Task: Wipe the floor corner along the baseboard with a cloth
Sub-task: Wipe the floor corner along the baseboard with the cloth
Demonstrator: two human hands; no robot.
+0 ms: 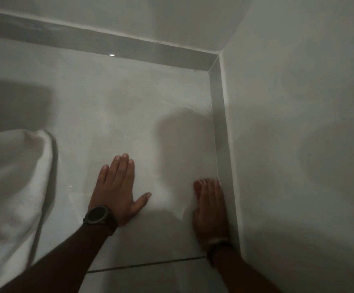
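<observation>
Two pale walls (298, 102) meet at the far right of the tiled floor (129, 92), a grey baseboard (129, 46) running along the foot of each. One large white cloth (13, 176) lies bunched at the left edge of the floor, well apart from both of your hands and touched by neither. Your two forearms reach in from the bottom of the frame. Your left hand (116, 189) rests palm-down on the tile, fingers extended together and thumb splayed to the right, gripping nothing. Your right hand (211, 210), blurred, lies flat against the floor just beside the right-hand baseboard, fingers pointing away from you; it appears open and empty. You wear one black watch (96, 215) on the left wrist and one dark band (219, 249) on the right.
</observation>
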